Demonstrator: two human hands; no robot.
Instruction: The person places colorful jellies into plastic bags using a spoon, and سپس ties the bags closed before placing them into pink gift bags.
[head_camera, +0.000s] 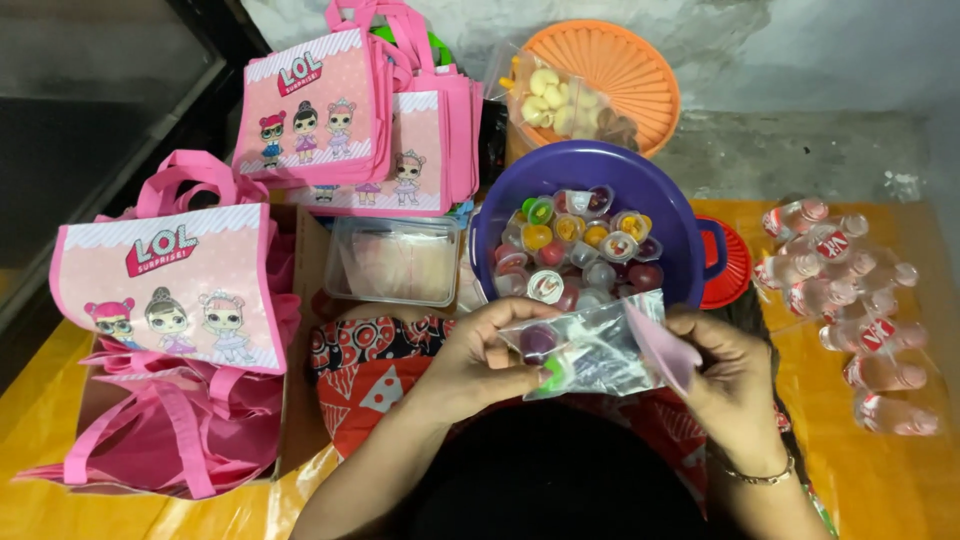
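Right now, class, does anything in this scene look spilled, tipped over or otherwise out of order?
Only mildly. The small clear plastic bottles at the right lie on their sides in a loose jumble rather than standing. Nothing is spilled: the jelly cups sit inside the purple plastic bowl, and both hands hold the clear plastic bag.

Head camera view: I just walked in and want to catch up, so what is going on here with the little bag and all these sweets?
A person holds a small clear plastic bag between both hands, the left hand and the right hand. The bag already holds a few jelly cups. Just beyond it sits a purple bowl full of jelly cups. Pink cartoon tote bags are stacked to the left, and small water bottles lie to the right.
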